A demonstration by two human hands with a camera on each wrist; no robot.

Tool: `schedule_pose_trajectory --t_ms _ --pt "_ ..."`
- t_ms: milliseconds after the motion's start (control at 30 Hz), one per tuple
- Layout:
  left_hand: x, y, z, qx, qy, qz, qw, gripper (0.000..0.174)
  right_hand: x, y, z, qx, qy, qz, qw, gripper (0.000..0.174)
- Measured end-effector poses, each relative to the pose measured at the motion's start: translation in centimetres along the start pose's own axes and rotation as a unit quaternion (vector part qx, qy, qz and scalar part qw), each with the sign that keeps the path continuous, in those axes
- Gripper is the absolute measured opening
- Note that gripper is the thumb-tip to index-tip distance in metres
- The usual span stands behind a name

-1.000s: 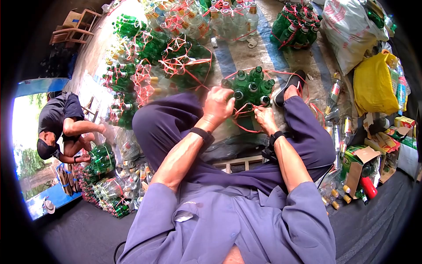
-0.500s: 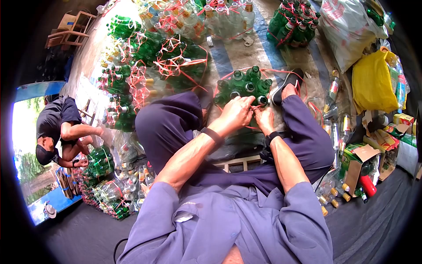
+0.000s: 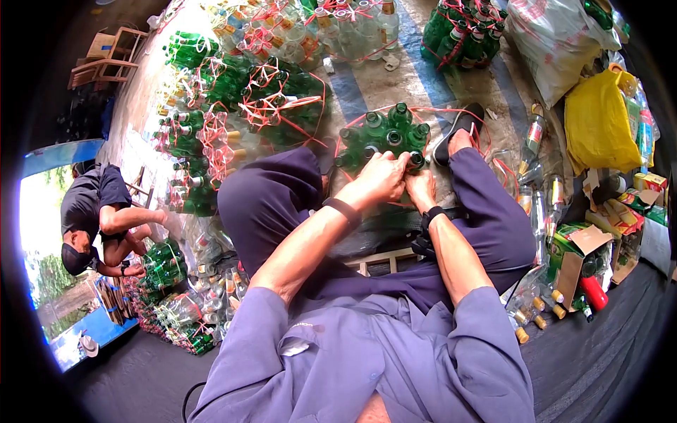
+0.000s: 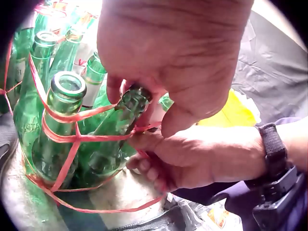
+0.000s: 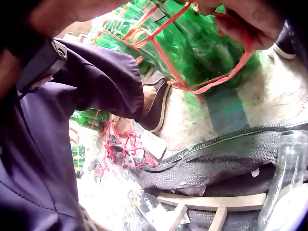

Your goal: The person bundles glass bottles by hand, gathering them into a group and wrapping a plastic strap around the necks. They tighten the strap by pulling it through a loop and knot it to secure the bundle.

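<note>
"Where's the red twine (image 4: 72,138)?"
"Beside the front bottle (image 4: 127,113), green bottles (image 3: 375,134) just beyond it. Right hand (image 3: 422,187) grips twine; left hand (image 3: 377,180) apparently pinches it."
"Handling?"
"Draw evenly — steady that neck, avoid tipping it."

Right hand (image 5: 251,25) — cut off, right wrist view's top

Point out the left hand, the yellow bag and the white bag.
Left hand (image 3: 379,179): head view, back of the hand.
Yellow bag (image 3: 598,127): head view, its broad side.
White bag (image 3: 553,49): head view, its middle.
</note>
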State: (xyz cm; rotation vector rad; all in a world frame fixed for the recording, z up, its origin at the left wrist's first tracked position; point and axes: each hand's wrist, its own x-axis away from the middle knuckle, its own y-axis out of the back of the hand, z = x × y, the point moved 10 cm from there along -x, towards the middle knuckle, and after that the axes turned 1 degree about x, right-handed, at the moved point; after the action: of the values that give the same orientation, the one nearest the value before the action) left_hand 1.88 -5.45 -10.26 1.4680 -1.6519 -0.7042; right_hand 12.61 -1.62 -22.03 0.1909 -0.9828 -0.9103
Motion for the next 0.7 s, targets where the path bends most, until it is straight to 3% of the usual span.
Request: schedule_pose_trajectory --t_ms 200,367,700 --pt "-0.3 0.0 -0.1 0.000 0.000 0.021 1.000 0.057 -0.8 -1.3 -1.0 -0.021 -0.036 0.036 0.998 0.051" --pt "-0.7 0.0 -1.0 -0.119 -0.038 0.052 0.991 0.065 -1.3 -1.9 -2.4 -0.048 -0.102 0.040 0.993 0.051" --pt "-0.5 0.2 -1.4 -0.181 -0.103 0.031 0.978 0.067 -2.1 -2.5 -2.2 -0.083 -0.056 0.031 0.995 0.048"
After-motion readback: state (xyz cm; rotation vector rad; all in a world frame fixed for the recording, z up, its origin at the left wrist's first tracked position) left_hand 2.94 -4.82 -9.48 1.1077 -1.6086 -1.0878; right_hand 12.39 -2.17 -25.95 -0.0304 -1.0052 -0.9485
